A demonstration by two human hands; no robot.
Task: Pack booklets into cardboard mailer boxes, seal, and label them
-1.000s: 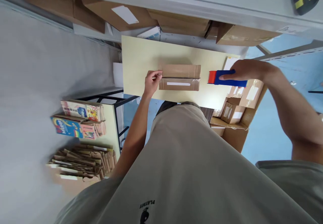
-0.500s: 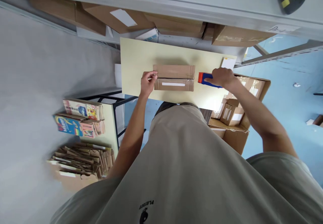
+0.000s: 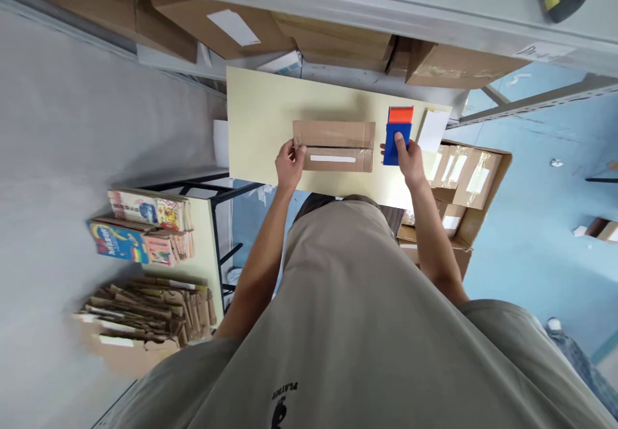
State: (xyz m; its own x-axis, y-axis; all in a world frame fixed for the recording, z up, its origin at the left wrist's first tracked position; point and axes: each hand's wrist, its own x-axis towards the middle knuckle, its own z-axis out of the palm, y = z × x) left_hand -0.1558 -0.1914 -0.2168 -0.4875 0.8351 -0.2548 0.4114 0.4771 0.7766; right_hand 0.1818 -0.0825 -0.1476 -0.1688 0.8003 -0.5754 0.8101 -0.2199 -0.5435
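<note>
The box (image 3: 333, 146) lies mid table (image 3: 261, 113), flaps shut w/ tape along the seam, so mostly done. L hand (image 3: 290, 163) grips its left end. R hand (image 3: 409, 158) is wrapped round the tape tool (image 3: 398, 134) just beside it.

The right hand (image 3: 410, 158) has swung the blue tape dispenser (image 3: 398, 135) upright beside the box (image 3: 334, 146).

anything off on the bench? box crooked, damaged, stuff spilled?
Nothing stands out. The cardboard box lies flat and square on the table, flaps shut, with no visible dents. The left hand grips its left end; the right hand holds the blue and orange tape dispenser beside its right end. Nothing spilled.
</note>
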